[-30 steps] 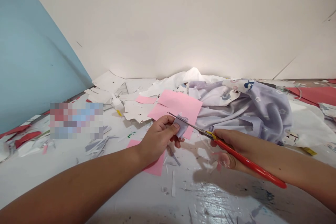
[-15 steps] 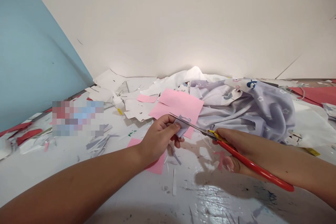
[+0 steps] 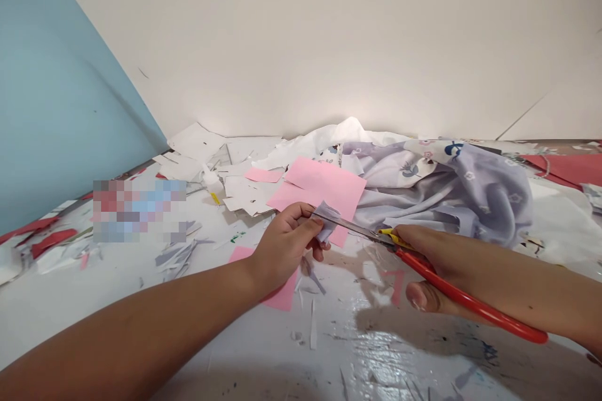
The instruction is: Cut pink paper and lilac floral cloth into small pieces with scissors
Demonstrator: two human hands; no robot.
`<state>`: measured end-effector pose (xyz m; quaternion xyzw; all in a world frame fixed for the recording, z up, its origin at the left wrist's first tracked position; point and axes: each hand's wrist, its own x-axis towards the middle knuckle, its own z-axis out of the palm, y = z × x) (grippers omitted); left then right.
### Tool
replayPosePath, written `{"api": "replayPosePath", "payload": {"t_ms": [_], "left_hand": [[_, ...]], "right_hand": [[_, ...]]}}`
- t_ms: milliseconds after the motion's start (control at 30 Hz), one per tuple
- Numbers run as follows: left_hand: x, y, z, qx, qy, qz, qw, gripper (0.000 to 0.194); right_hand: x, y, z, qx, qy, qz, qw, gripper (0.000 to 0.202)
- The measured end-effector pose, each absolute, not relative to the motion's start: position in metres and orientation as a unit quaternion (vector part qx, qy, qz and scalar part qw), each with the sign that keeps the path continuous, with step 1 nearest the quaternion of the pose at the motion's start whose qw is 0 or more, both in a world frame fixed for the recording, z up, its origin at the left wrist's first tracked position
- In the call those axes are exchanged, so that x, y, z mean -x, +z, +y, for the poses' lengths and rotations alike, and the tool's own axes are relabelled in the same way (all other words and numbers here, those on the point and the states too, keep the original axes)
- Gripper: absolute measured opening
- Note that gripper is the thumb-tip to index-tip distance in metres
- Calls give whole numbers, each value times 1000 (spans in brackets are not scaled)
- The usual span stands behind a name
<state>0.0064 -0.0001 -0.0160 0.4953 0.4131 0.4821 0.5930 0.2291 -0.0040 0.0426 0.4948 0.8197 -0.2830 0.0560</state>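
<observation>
Left hand (image 3: 286, 239) pinches a small lilac piece (image 3: 325, 218) between thumb and fingers. Right hand (image 3: 442, 254) grips red-handled scissors (image 3: 451, 289); how its fingers sit in the handle loops, can't tell. Blades point at the left hand and lie across the lilac piece, tip right by the left thumb and forefinger; can't tell if they bite into it. Lilac piece sits at the left fingertips, between the two hands. Just beyond the left hand, pink paper (image 3: 336, 185); a second pink sheet (image 3: 282, 293) lies under the left wrist. Grey slivers (image 3: 314, 277) right below the left hand, a white strip (image 3: 313, 326) nearer the body. Pink cutting (image 3: 397, 285) on the table (image 3: 226, 351) just left of the right thumb. Beyond the right hand, a crumpled heap of lilac flowered cloth (image 3: 496, 197); red paper (image 3: 559, 169) farther off to its right. Past the left hand, farther out and leftward, white paper scraps (image 3: 196, 143) and a small white bottle (image 3: 211, 182). Grey cuttings (image 3: 179, 255) left of the left hand; patch beside them is blurred out, contents unreadable.
</observation>
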Motion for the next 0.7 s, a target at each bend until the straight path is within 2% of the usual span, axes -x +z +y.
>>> {"api": "replayPosePath", "payload": {"t_ms": [267, 467, 700], "left_hand": [[-9, -17, 1, -510, 475, 415, 585, 11], [-7, -18, 1, -487, 481, 400, 609, 10], [-5, -19, 1, -488, 472, 402, 615, 11]], "right_hand": [[-222, 33, -5, -529, -278, 801, 24, 20], [-225, 46, -4, -474, -364, 801, 27, 16], [-229, 45, -2, -456, -332, 825, 25, 19]]}}
